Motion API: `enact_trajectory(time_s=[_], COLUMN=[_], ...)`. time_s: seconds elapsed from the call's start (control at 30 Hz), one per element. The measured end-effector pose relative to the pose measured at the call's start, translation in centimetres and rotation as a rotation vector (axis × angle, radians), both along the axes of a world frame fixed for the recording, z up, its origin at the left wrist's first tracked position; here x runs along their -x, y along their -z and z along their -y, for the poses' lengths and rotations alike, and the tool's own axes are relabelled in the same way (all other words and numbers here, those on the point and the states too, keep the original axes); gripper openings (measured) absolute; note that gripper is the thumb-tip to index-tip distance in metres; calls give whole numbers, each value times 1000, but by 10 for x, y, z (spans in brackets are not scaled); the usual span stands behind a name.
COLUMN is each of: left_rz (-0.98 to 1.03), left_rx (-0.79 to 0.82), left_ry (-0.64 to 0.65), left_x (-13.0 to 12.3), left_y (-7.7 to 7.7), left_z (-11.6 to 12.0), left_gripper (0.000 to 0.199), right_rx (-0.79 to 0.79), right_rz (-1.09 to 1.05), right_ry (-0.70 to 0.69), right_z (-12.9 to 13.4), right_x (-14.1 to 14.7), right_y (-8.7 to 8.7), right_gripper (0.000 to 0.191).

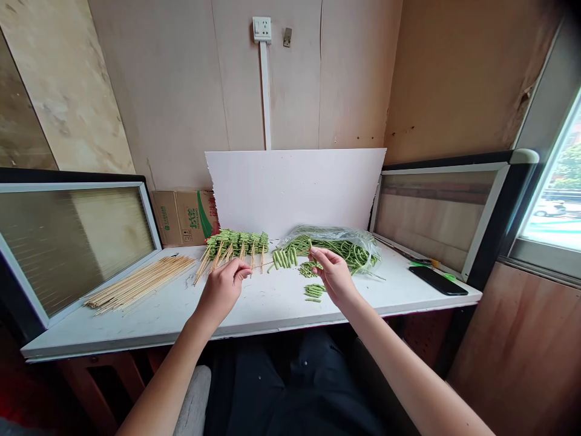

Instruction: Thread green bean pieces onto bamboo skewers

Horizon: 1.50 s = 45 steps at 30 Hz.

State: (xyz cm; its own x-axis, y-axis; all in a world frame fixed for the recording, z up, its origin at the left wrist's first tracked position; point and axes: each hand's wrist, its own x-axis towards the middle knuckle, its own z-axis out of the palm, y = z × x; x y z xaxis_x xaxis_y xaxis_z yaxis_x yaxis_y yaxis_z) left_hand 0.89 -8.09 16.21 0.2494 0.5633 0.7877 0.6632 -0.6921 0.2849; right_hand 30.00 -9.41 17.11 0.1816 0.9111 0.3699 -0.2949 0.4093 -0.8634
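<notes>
My left hand (pixel 226 281) pinches the bare end of a thin bamboo skewer (pixel 261 264), held roughly level above the table. Cut green bean pieces (pixel 285 259) sit side by side on its far part. My right hand (pixel 333 274) is closed at the skewer's other end, its thumb and forefinger on a green bean piece (pixel 311 244). Below and beside it lie small piles of cut beans (pixel 315 291). Behind my left hand, several finished bean skewers (pixel 236 243) are stacked with their sticks toward me.
Long uncut beans lie in a clear plastic bag (pixel 349 248) at the back right. A bundle of bare bamboo skewers (pixel 140 281) rests on the left. A black phone (pixel 438 280) lies at the right edge. A cardboard box (pixel 181 218) and a white board (pixel 297 191) stand behind.
</notes>
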Motion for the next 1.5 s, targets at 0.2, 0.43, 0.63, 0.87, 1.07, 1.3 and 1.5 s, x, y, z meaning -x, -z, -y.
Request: enact_trajectory(time_s=[0.2,0.43,0.63,0.87,1.07,1.3,1.5], left_rz=[30,27,15,-6,-14,-20,-119], left_rx=[28,13,-32,-115,-129,-206,-412], left_ry=[-57,-57,-69,-87,-45,-79,-112], left_x=[-7,-11,-11,-10,-15,-22,-21], left_y=[5,8,9,9,9,5,6], left_z=[3,5,5,4,5,16,16], left_gripper=[17,19,22,22,26,20,35], right_rx=[-34,-58,-69,-90,-126,-124,-64], right_rz=[-46,-62,-53,-107,-77,-15,-17], right_ry=[69,110,106,91,91,96,91], right_z=[-2,-4,-5,-7,-5,3,3], right_x=[10,13,15,17,20,27,27], right_y=[9,15,19,23,24,22,20], right_gripper=[33,30,31,30,30,36,38])
